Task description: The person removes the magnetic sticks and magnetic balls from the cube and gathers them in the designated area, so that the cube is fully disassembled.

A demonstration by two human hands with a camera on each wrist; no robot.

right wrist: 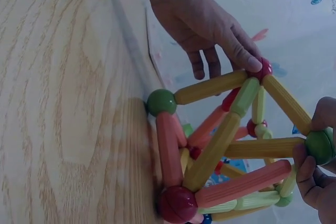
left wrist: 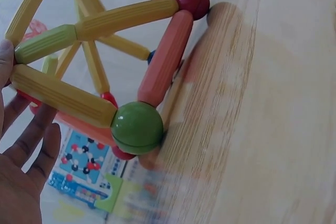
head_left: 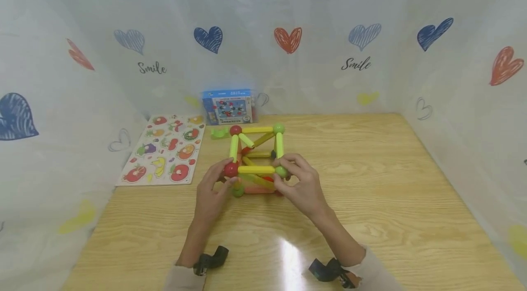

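Observation:
On the table stands a cube-like frame of magnetic rods and balls, with yellow, pale green and salmon rods. My left hand (head_left: 211,192) pinches the red ball (head_left: 231,169) at its upper near left corner. At the upper near right corner, my right hand (head_left: 303,185) holds the green ball (head_left: 281,171) between thumb and fingers; the right wrist view shows this grip too. A yellow rod (head_left: 256,169) joins these two balls. Lower down, a green ball (left wrist: 137,127) and a red ball (right wrist: 178,204) form the near bottom corners. Slanting rods cross the frame's sides.
A fruit picture board (head_left: 160,151) lies to the left of the frame. Behind stands a blue and white box (head_left: 228,108), with a light green piece (head_left: 220,133) in front of it. White sheeting with printed hearts (head_left: 288,40) surrounds the table (head_left: 391,190).

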